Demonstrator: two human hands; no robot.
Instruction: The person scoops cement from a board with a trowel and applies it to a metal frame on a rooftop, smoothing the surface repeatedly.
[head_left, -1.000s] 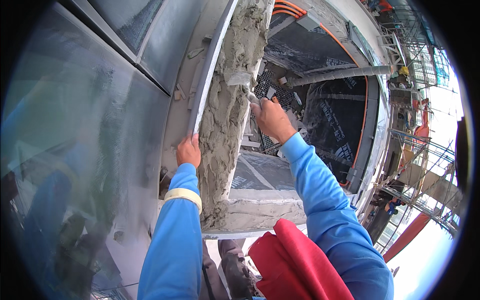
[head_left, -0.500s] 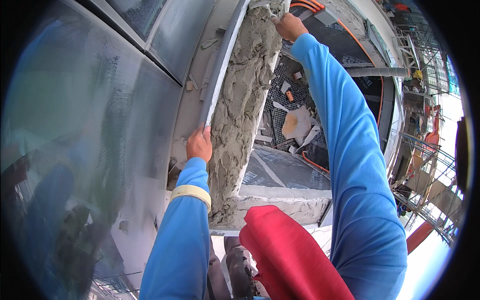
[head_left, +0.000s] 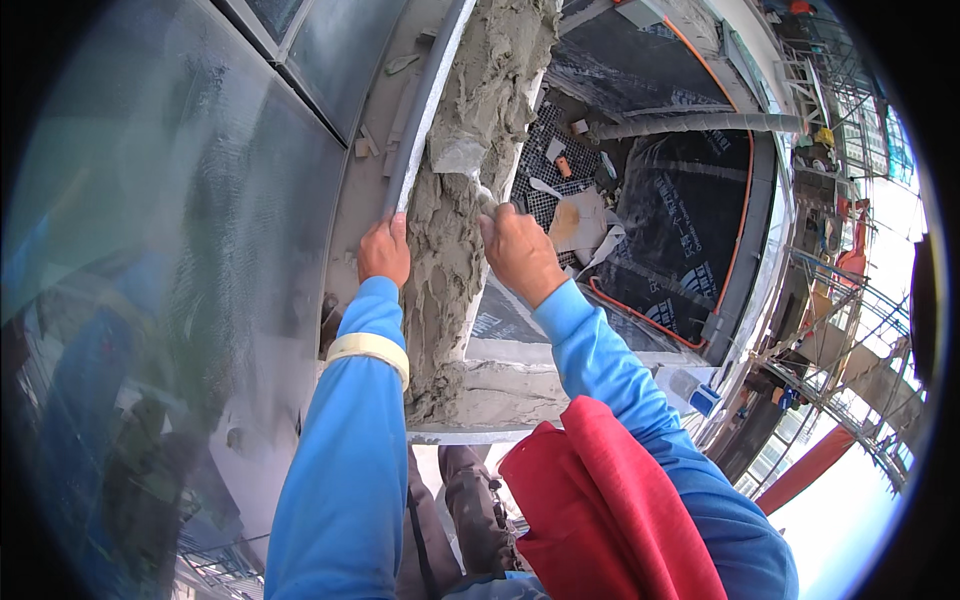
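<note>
My left hand [head_left: 385,250] is closed on the near end of a long grey straightedge bar [head_left: 429,110]. The bar runs away from me along the left edge of a wall top spread with rough wet mortar [head_left: 436,270]. In my right hand [head_left: 524,252] is a small trowel, held by its handle, with its pale blade [head_left: 458,156] against the mortar. The fingers wrapped round the handle hide most of it. My right hand is just right of the left one, over the wall's right side.
Glass panels [head_left: 180,220] stand close on the left. Right of the wall is a recess with dark sheeting [head_left: 690,230], an orange conduit [head_left: 735,275], a wrapped pipe [head_left: 700,125] and scraps [head_left: 580,220]. Scaffolding [head_left: 840,340] rises farther right. Red cloth [head_left: 610,500] hangs before me.
My right hand has come from the far end of the wall back toward me, and the trowel blade now shows on the mortar. My left hand still holds the straightedge; the view has shifted slightly.
</note>
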